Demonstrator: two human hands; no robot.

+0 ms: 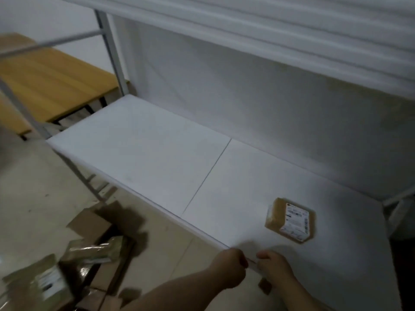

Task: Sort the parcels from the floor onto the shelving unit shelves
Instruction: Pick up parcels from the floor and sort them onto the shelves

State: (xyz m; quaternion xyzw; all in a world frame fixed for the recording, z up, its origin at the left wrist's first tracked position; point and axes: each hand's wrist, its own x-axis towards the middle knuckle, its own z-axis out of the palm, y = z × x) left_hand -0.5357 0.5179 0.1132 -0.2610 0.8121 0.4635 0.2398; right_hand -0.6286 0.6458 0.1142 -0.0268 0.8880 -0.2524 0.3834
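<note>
Brown and taped, one small parcel (289,219) lies flat on the white lower shelf (143,149), label up, towards the right end and set back from the front edge. More parcels (94,250) sit heaped in and beside an open cardboard box (89,223) on the floor (29,187) to the left, all blurred. They look light and fairly stiff, with tape that is probably slick, so I would take each across its short sides rather than by a corner.

Both hands are at the shelf's front lip, the left hand (229,269) and right hand (277,269) close together with fingers curled. Something thin and pale shows between them, but I cannot tell whether either grip holds it.

Room is generous, with a wide stretch of shelf open left of the seam. The upper shelf (247,23) overhangs, so a parcel should go in low and flat. A metal upright (110,52) bounds the far left corner.
</note>
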